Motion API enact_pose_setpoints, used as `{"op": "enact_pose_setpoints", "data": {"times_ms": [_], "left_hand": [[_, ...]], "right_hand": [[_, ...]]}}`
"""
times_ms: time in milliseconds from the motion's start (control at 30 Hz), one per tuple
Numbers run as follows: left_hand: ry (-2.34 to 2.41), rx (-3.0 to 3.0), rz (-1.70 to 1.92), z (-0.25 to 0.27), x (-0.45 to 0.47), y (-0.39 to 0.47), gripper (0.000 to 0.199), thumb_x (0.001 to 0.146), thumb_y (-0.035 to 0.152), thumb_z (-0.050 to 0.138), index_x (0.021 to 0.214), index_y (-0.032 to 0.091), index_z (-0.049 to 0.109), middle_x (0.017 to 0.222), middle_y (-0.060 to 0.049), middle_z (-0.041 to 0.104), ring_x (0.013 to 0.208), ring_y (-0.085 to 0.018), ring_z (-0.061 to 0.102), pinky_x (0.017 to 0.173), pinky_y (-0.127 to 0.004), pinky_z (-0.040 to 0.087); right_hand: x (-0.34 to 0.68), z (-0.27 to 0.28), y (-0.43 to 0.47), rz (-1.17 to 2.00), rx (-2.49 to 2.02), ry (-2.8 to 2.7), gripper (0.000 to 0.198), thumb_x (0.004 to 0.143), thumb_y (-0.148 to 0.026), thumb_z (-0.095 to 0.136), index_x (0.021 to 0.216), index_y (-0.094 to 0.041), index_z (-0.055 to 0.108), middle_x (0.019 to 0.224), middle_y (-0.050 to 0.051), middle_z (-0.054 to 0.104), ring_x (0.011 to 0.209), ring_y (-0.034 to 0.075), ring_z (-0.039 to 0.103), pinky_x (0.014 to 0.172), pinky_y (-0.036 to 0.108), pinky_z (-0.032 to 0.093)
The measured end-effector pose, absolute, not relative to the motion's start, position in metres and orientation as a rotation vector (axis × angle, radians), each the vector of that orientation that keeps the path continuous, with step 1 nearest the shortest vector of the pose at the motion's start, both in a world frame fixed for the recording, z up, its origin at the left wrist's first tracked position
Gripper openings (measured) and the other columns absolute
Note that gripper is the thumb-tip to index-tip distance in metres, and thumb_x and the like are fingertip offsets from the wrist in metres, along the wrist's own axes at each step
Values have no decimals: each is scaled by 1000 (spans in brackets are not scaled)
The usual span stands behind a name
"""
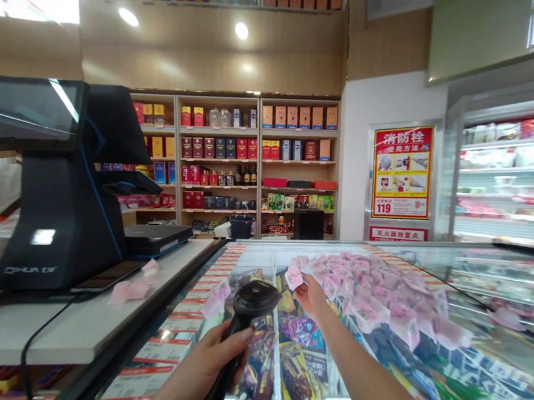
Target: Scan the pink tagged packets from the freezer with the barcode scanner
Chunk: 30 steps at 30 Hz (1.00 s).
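Note:
My left hand [215, 358] is wrapped round the handle of a black barcode scanner [255, 298], whose head tilts up toward the right. Between the fingers of my right hand [310, 296] is a small pink-and-white packet [294, 275] with a barcode label facing me. Both hands are above the glass top of a freezer [252, 250]. Many similar pink packets [365, 278] lie heaped on the glass to the right of my right hand. One more pink packet [216, 299] lies left of the scanner head. Wrapped ice creams [296, 370] show through the glass below.
A black checkout terminal [59, 204] stands on the white counter [132, 312] at left, with a few pink packets [139, 287] near the counter's edge. Its cable [26, 348] hangs over the front. Shelves of boxes [219, 148] line the back. A lit display fridge [510, 175] is at right.

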State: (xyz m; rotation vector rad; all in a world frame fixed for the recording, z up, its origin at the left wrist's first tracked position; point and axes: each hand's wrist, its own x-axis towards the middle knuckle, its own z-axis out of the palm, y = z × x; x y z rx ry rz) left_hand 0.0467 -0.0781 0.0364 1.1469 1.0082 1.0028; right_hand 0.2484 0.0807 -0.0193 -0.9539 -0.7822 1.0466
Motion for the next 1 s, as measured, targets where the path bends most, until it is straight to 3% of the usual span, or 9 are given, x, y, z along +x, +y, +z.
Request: {"op": "enact_pose_setpoints", "data": {"times_ms": [200,300,433,567,667,767,867,1000], "left_hand": [[1017,1231,999,34,52,-73,32,59,45,58,58,16,46,47,4,48,37,-4,37,38,-15,30],[1045,1232,1033,34,50,-70,32,59,46,58,57,16,47,45,5,47,37,-4,37,37,-16,30],[1131,1199,1079,33,38,-67,33,59,47,58,55,16,47,41,5,45,37,-5,38,37,-16,31],[1202,1104,1158,33,17,-67,33,56,46,60,60,16,49,47,4,50,39,-6,43,38,-16,34],[1248,1066,1240,36,-1,-70,32,54,44,63,62,16,50,50,4,53,42,-6,46,40,-16,37],[1310,1007,1274,39,-19,-74,33,53,43,64,66,16,52,48,5,52,40,-6,46,38,-14,36],[1353,959,1274,39,-34,-78,31,53,40,66,66,16,52,46,6,52,40,-6,46,37,-13,35],[1340,925,1263,35,-48,-79,28,54,39,65,64,17,50,42,8,49,37,-5,42,36,-13,33]], "right_hand": [[256,-19,86,941,-1053,-823,16,65,-33,40,60,-19,46,51,2,53,49,15,52,46,25,38],[268,-21,86,822,-1133,-870,13,63,-30,45,64,-19,51,55,1,55,58,17,53,53,27,39],[290,-21,78,188,-1426,-1294,21,61,-18,48,80,-18,58,77,5,58,82,19,51,75,28,35],[290,-16,69,-386,-1680,-1543,22,65,-16,46,82,-17,60,93,9,55,94,23,44,78,33,30],[257,-10,68,-402,-1610,-1613,20,68,-20,46,84,-19,59,101,7,53,96,22,42,79,33,30],[205,-5,71,-179,-1450,-1764,22,70,-21,44,87,-20,57,92,4,57,91,18,46,79,29,31],[154,-2,69,-30,-1231,-2018,30,68,-20,46,98,-21,53,98,2,56,92,15,47,81,27,32],[107,3,60,-228,-941,-2413,45,64,-22,53,108,-27,46,114,1,48,103,19,39,83,35,30]]}}
